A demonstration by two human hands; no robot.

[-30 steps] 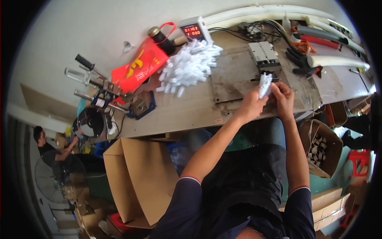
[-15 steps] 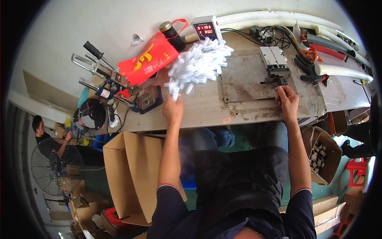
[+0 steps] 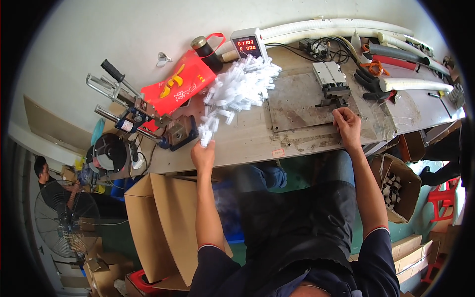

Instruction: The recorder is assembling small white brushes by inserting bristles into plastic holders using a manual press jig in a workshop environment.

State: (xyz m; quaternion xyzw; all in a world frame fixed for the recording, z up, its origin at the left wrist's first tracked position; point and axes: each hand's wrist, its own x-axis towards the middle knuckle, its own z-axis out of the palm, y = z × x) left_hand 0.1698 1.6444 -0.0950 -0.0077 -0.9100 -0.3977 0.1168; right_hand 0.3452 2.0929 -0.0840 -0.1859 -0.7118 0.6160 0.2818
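Note:
At the near end of a heap of white toothed plastic pieces (image 3: 240, 84), my left hand (image 3: 203, 157) has its fingers closed on a few white toothed pieces (image 3: 206, 134), which stick out past the fingertips. My right hand (image 3: 348, 127) is closed just in front of a small metal pneumatic fixture (image 3: 330, 79) with a dark jaw block (image 3: 337, 96). Its fingertips lie close to the block's front edge, and what they hold, if anything, is too small to make out. The fixture stands on a worn metal plate (image 3: 297, 111).
Behind the heap stands a counter box (image 3: 247, 45) with red digits, beside a dark flask (image 3: 208, 55) and a red bag (image 3: 173, 84). A lever clamp (image 3: 133, 111) is at left. Hoses (image 3: 415, 85) and a black glove (image 3: 368, 84) lie right. An open carton (image 3: 163, 227) stands below the bench.
My left hand has drawn toward me, and its white pieces now trail from the heap's near end. My right hand stays by the fixture. The whole view has shifted slightly.

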